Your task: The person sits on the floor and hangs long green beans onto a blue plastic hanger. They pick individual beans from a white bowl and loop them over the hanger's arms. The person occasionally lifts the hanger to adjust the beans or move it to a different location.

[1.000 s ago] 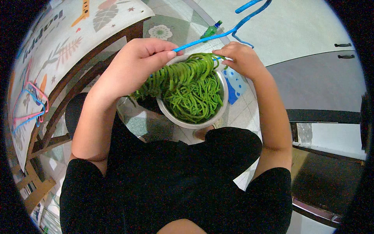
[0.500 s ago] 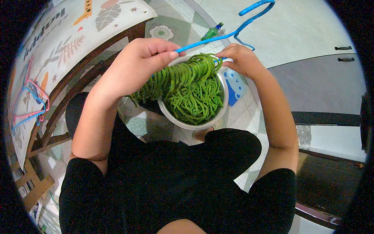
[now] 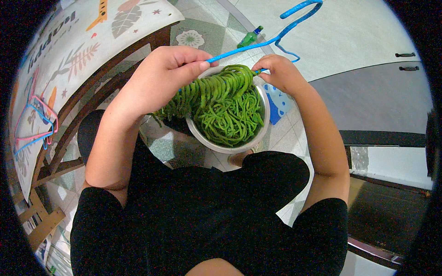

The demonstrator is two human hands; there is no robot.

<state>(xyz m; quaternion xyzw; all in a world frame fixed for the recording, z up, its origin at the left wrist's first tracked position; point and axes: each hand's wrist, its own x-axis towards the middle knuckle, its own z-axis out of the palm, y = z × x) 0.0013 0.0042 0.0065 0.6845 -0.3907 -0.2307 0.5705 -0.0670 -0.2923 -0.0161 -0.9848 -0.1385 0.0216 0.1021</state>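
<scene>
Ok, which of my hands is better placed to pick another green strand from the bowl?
Probably your right hand: its fingertips are at the end of the looped strands, by the rim of the metal bowl in this view. Your left hand grips the blue hanger, so freeing it could cost support.

Tiled floor (image 3: 282,133), dark wooden furniture (image 3: 161,37), grey panel (image 3: 373,101)
</scene>
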